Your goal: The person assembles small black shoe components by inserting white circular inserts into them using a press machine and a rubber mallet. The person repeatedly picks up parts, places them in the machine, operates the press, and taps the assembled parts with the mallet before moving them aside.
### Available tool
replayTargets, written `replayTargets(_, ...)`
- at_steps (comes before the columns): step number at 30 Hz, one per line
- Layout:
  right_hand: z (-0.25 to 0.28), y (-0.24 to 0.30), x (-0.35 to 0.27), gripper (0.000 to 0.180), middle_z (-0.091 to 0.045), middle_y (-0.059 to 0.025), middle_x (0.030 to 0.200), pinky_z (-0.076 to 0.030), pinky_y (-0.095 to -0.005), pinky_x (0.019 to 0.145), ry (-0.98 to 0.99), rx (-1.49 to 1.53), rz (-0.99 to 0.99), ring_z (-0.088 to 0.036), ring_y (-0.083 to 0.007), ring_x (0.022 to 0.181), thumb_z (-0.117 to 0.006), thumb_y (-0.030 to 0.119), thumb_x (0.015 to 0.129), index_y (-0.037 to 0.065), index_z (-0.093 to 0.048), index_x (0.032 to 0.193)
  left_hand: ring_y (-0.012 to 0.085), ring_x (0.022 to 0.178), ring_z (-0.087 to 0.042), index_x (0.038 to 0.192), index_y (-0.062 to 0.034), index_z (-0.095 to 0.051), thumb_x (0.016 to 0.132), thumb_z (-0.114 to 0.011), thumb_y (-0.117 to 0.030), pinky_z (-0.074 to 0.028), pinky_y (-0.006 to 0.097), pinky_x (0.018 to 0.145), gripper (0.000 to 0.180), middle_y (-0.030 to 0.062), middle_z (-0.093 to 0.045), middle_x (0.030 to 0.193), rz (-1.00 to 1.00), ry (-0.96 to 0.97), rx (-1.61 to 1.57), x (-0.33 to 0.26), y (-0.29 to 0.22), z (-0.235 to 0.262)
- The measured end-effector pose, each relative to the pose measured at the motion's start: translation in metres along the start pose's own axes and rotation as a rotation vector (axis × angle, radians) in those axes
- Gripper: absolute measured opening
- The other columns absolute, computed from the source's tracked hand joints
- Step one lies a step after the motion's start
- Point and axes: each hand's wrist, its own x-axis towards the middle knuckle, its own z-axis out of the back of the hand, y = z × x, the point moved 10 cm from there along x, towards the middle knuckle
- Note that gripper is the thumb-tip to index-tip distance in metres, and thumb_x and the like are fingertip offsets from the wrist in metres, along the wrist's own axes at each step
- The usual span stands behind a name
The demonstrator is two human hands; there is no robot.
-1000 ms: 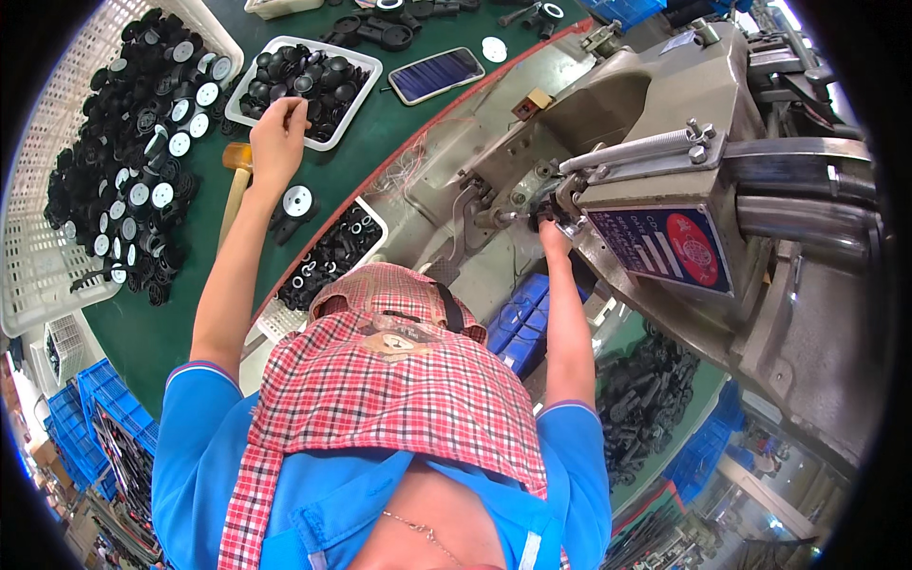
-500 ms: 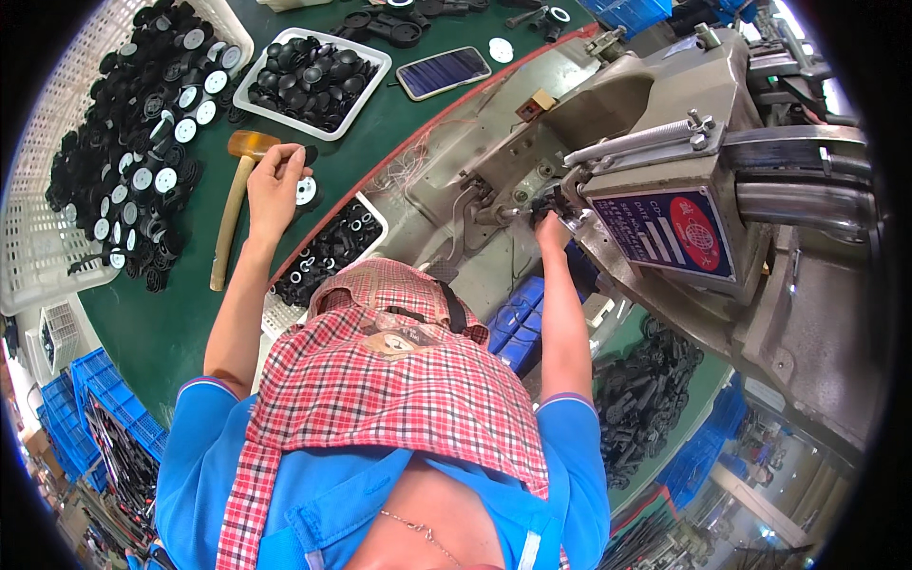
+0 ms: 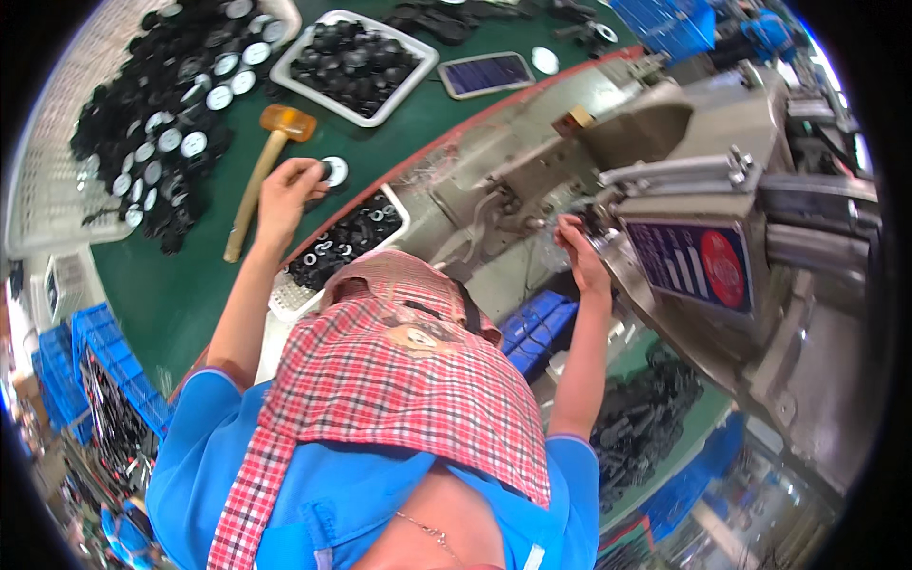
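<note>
My left hand (image 3: pixel 288 197) is over the green table, finger and thumb pinched on a small round black cap (image 3: pixel 326 172). The cap is right beside a white disc (image 3: pixel 337 170) with a dark centre. Close by lies a mallet (image 3: pixel 255 190) with an amber head and wooden handle. My right hand (image 3: pixel 586 261) is raised beside the grey metal machine (image 3: pixel 684 204), fingers loosely bent and apart, with nothing visible in them. A dark part (image 3: pixel 595 220) shows at the machine's working point, just beyond the fingertips; blur hides its kind.
A white tray of black caps (image 3: pixel 408 103) and a phone (image 3: pixel 486 75) lie at the back. A large white basket (image 3: pixel 43 180) of black parts and white discs stands left. Another white basket (image 3: pixel 404 211) is by the apron, blue boxes (image 3: pixel 537 323) under the machine.
My right hand has drawn back from the machine's working point and its fingers have loosened. My left hand has brought the black cap down to the white disc. The view has shifted slightly.
</note>
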Motion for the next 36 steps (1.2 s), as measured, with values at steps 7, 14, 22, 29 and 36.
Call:
replayTargets(7, -0.023, 0.037, -0.032, 0.017, -0.069, -0.0021, 0.088, -0.050, -0.0223, 0.072, -0.347, -0.458, 0.240, -0.063, -0.0071, 0.077, -0.069, 0.009, 0.089, 0.002, -0.071, 0.104, 0.0078, 0.066, -0.061, 0.102, 0.0018, -0.067, 0.092, -0.066, -0.017, -0.051, 0.022, 0.060, 0.021, 0.0043, -0.066, 0.081, 0.087, -0.026, 0.121, 0.012, 0.019, 0.011)
replayTargets(14, -0.047, 0.045, -0.039, 0.031, -0.066, -0.0069, 0.080, -0.051, -0.0297, 0.063, -0.353, -0.954, 0.580, -0.063, -0.0152, 0.069, -0.071, 0.012, 0.087, 0.002, -0.068, 0.116, 0.0073, 0.057, -0.060, 0.096, -0.0013, -0.067, 0.086, -0.071, -0.015, -0.050, 0.023, 0.054, 0.018, 0.0038, -0.067, 0.072, 0.010, 0.027, 0.420, 0.022, 0.004, -0.004)
replayTargets(22, -0.131, 0.010, -0.057, 0.031, -0.064, -0.0101, 0.077, -0.050, -0.0342, 0.061, -0.088, -0.956, 0.568, -0.061, -0.0223, 0.065, -0.068, 0.013, 0.088, 0.001, -0.066, 0.117, 0.0085, 0.055, -0.053, 0.097, -0.0042, -0.066, 0.088, -0.068, -0.016, -0.042, 0.026, 0.052, 0.015, 0.0017, -0.056, 0.062, -0.092, 0.231, 0.739, 0.039, -0.015, -0.021)
replayTargets(29, -0.317, 0.015, 0.011, 0.054, -0.058, -0.0181, 0.117, -0.047, -0.0427, 0.091, 0.351, -0.870, 0.826, -0.056, -0.0374, 0.106, -0.073, 0.013, 0.079, 0.000, -0.053, 0.127, 0.0133, 0.055, -0.058, 0.100, -0.0048, -0.061, 0.085, -0.069, -0.013, -0.044, 0.029, 0.052, 0.019, 0.0046, -0.058, 0.063, -0.193, 0.346, 0.836, 0.050, -0.025, -0.033)
replayTargets(36, -0.373, -0.015, 0.062, 0.068, -0.065, -0.0110, 0.113, -0.046, -0.0421, 0.089, 0.387, -0.790, 0.784, -0.055, -0.0348, 0.100, -0.087, 0.020, 0.063, 0.005, -0.059, 0.123, 0.0228, 0.064, -0.063, 0.102, -0.0064, -0.056, 0.080, -0.074, -0.024, -0.049, 0.037, 0.061, 0.033, 0.0101, -0.062, 0.070, -0.300, 0.321, 1.082, 0.063, -0.026, -0.037)
